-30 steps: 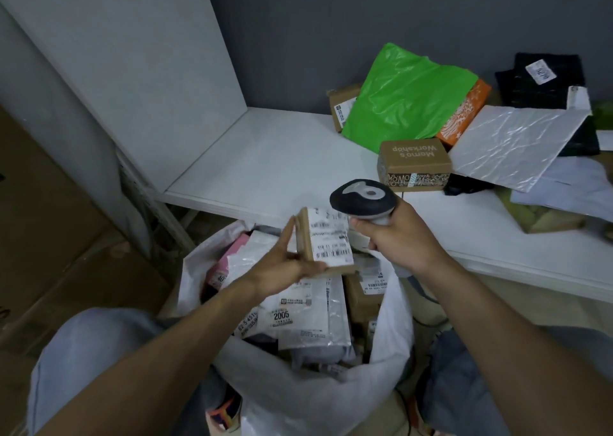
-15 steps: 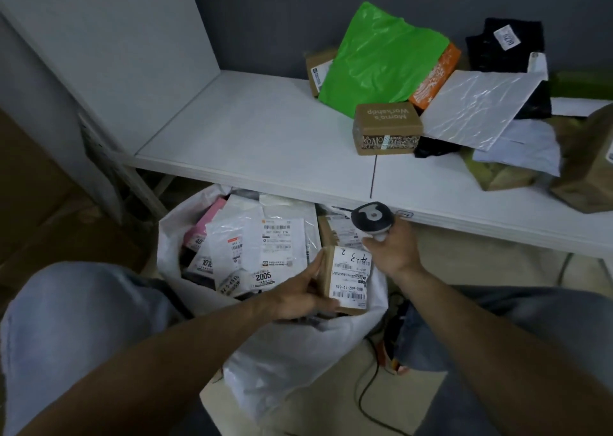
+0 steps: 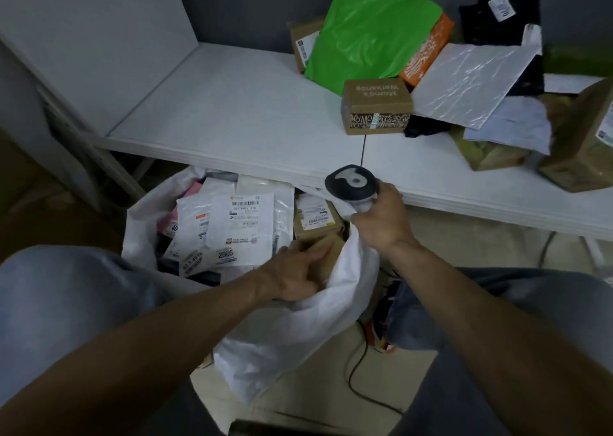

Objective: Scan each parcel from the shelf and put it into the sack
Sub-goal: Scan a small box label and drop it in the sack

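A white sack [image 3: 298, 329] stands open between my knees, holding several labelled parcels. My left hand [image 3: 292, 273] reaches inside its right side and grips a small brown box [image 3: 328, 253], mostly hidden behind the sack's rim. My right hand [image 3: 381, 220] holds a black and white barcode scanner [image 3: 351, 183] above the sack's right edge, at the front of the white shelf [image 3: 232, 113]. More parcels lie on the shelf: a brown printed box [image 3: 376, 105], a green bag [image 3: 371, 27], a silver mailer [image 3: 471, 80].
An orange parcel [image 3: 428, 50], a black bag [image 3: 497, 14] and brown paper parcels [image 3: 583, 143] crowd the shelf's right side. A white side panel [image 3: 99, 37] rises at the left. A black cable [image 3: 358, 379] runs over the floor.
My left hand has lowered the small brown box from in front of the scanner down into the sack. The right hand with the scanner has moved slightly away to the right.
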